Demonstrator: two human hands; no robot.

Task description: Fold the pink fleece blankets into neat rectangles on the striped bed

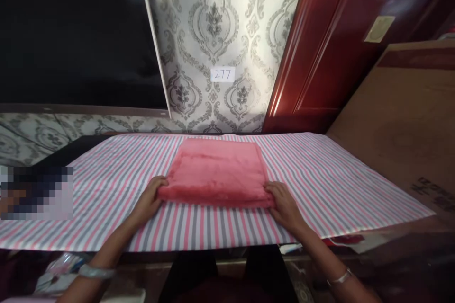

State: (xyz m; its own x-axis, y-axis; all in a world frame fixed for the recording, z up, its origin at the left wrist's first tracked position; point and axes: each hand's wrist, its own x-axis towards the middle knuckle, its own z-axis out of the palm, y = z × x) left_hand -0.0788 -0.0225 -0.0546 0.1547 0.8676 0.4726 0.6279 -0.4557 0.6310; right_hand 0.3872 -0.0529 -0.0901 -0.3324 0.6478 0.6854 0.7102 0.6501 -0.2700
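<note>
A folded pink plush cloth (pixel 216 170), perhaps a towel or small blanket, lies as a thick rectangle on a striped tablecloth (pixel 113 189). At its near left corner, my left hand (pixel 151 199) grips the edge with curled fingers. My right hand (pixel 284 203) pinches the near right corner, fingers on top and thumb low at the side. The cloth's near edge between the hands looks rounded and slightly raised. Parts of both thumbs and the cloth's underside are hidden.
A large cardboard box (pixel 401 137) stands on the right. Behind the table are a patterned wall with a paper label (pixel 222 74), a dark screen (pixel 78 33) and a red wooden panel (pixel 320 47). A pixelated patch covers something at the left edge.
</note>
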